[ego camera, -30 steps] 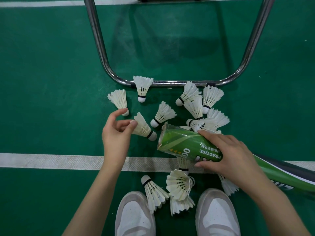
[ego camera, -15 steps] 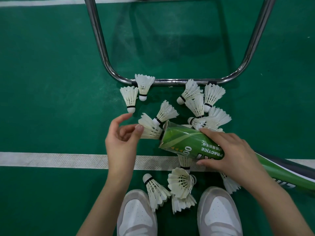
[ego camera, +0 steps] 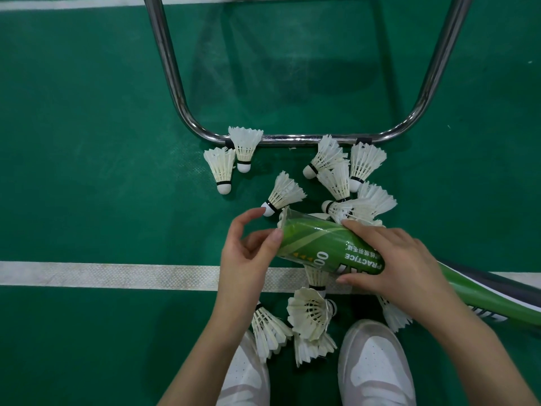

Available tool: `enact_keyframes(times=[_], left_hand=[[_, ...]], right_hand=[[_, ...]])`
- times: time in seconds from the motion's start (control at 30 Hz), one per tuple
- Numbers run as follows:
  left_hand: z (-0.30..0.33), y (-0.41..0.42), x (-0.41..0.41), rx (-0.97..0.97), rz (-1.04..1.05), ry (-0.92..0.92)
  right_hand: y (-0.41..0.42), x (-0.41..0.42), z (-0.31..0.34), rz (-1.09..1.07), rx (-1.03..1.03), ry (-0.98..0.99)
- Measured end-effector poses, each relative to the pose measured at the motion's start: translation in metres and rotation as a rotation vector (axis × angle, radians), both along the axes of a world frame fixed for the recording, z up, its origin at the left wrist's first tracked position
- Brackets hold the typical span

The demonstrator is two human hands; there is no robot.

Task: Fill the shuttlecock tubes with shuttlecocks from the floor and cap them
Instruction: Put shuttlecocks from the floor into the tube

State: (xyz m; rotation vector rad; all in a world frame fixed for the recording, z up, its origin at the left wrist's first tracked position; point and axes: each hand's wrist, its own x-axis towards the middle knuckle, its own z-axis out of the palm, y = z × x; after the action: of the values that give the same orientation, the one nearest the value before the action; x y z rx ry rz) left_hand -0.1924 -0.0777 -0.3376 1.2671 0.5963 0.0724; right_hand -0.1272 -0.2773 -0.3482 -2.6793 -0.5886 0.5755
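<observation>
Many shuttlecocks (ego camera: 285, 192) are lying around both hands, uncollected. Right hand (ego camera: 392, 259) is clamping the uncapped tube (ego camera: 319, 244); left hand (ego camera: 248, 253), fingers loosely apart, is touching its mouth.

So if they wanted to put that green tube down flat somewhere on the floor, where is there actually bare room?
Bare green floor lies left of the shuttlecocks, above the white line; more lies inside the metal frame. It is crowded around the tube held by the right hand, and between the shoes, where shuttlecocks pile up.
</observation>
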Motion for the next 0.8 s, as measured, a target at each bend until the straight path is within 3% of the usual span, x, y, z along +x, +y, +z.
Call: enact_keyframes(times=[0.37,0.67,0.8], left_hand=[[-0.0046,0.003,0.0,0.211,-0.2,0.083],[-0.0069,-0.0018,-0.0043,0.102,-0.285,0.03],[-0.0062,-0.0015,-0.0047,0.139,-0.294,0.033]], right_hand=[[-0.0006,-0.0029,0.0033,0.019,-0.023,0.029],[-0.0001,-0.0037,0.0012,0.023,-0.038,0.049],[-0.0017,-0.004,-0.0004,0.022,-0.029,0.046]])
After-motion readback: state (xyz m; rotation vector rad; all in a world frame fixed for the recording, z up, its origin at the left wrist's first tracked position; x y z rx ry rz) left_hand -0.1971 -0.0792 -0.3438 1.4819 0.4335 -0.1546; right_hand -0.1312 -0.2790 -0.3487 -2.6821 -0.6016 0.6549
